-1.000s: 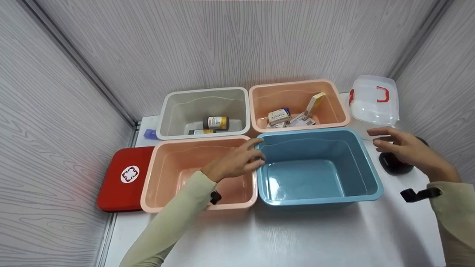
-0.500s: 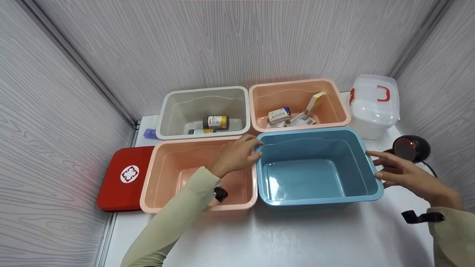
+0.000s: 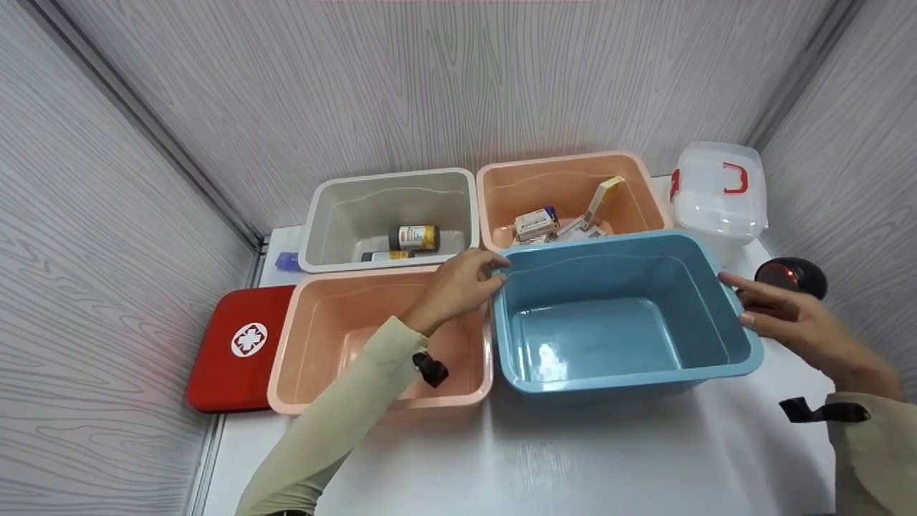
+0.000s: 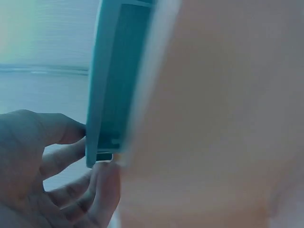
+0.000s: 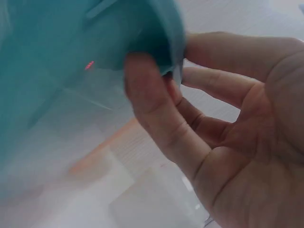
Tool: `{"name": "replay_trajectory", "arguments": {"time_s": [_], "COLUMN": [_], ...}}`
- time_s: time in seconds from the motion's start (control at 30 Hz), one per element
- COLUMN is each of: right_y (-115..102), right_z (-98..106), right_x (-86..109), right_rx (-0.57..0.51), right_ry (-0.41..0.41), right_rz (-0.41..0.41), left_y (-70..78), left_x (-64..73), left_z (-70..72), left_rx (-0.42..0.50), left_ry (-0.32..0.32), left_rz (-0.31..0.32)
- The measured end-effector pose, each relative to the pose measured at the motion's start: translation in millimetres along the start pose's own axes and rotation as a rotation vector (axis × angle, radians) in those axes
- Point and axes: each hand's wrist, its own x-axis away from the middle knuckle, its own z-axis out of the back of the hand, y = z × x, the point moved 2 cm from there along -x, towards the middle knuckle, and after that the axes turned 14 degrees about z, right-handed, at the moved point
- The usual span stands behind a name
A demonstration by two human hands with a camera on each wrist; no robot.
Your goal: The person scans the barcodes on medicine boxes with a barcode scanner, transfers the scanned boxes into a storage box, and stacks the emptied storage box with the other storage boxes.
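Observation:
A blue plastic bin [image 3: 598, 340] with nothing inside stands front right in the head view, slightly raised and turned. My left hand [image 3: 455, 290] grips its left rim near the far corner. In the left wrist view, thumb and fingers of that hand [image 4: 45, 175] pinch the blue rim [image 4: 97, 90]. On the opposite side my right hand [image 3: 806, 322] holds the right rim. The right wrist view shows this hand [image 5: 251, 137] with fingers on both sides of the rim, some tips hidden behind it.
Left of the blue bin is a peach bin [image 3: 311, 337], then a red first-aid case [image 3: 215, 358]. Behind stand a grey bin [image 3: 351, 215] with dark bottles and another peach bin [image 3: 519, 183] with medicine boxes. A clear lidded box [image 3: 716, 201] and a black scanner-like device [image 3: 802, 276] are at right.
My right hand has come down from above the device to the blue bin's right rim. My left hand has taken hold of the left rim. The bin has risen slightly, its right end shifting outward.

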Motion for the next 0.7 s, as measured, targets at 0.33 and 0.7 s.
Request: {"name": "replay_trajectory", "arguments": {"time_s": [0.33, 0.7], "right_y": [-68.1, -134.4], "right_z": [34.4, -8.2], "right_x": [-22.8, -77.9], "right_rx": [0.012, -0.429], "right_ry": [0.111, 0.122], "right_rz": [0.14, 0.252], "left_y": [51.5, 39.4], "left_x": [34.9, 66.5], "left_z": [73.0, 168.8], "left_rx": [0.32, 0.245], "left_ry": [-0.076, -0.055], "left_rz": [0.027, 0.096]}}
